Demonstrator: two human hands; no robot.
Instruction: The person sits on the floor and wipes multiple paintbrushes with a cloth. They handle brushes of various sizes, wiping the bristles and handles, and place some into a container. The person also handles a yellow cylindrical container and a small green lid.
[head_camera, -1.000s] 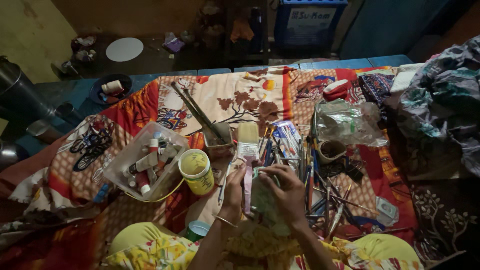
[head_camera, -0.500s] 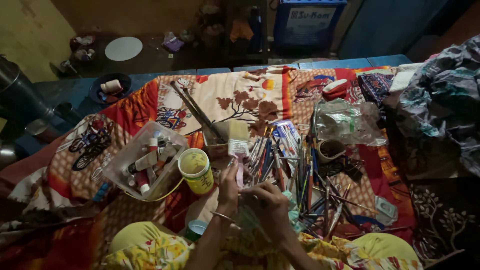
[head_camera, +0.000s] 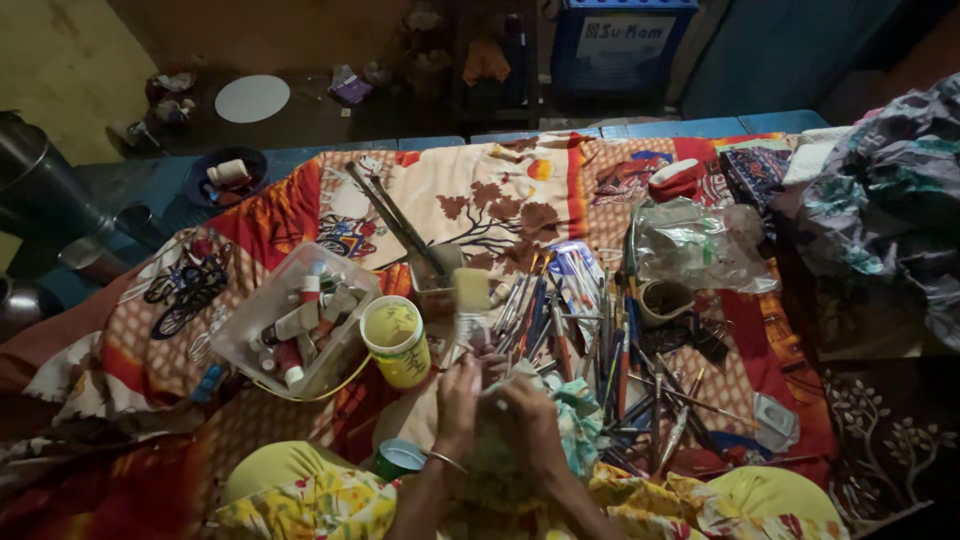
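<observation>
I see both hands low in the centre of the frame, close together over a crumpled greenish cloth (head_camera: 575, 425). My left hand (head_camera: 458, 398) is curled, its fingers closed on the handle of a wide flat brush (head_camera: 470, 300) whose pale bristles stand up just above the hands. My right hand (head_camera: 530, 415) is closed over the cloth, pressing it against the brush handle; its fingertips are hidden in the folds. A thin bangle (head_camera: 443, 460) sits on the left wrist.

Just left of the hands stands a yellow pot (head_camera: 397, 342) with a pale lid. Further left is a clear plastic tub (head_camera: 295, 325) holding paint tubes. To the right of the brush, a spread of pencils and thin brushes (head_camera: 600, 350) lies across the patterned bedspread (head_camera: 500, 200), reaching toward centre right. A crumpled clear plastic bag (head_camera: 695, 245) lies at upper right of that heap, with a small cup (head_camera: 665, 300) beneath it. A teal lid (head_camera: 400, 458) peeks out by my knee at lower centre.
</observation>
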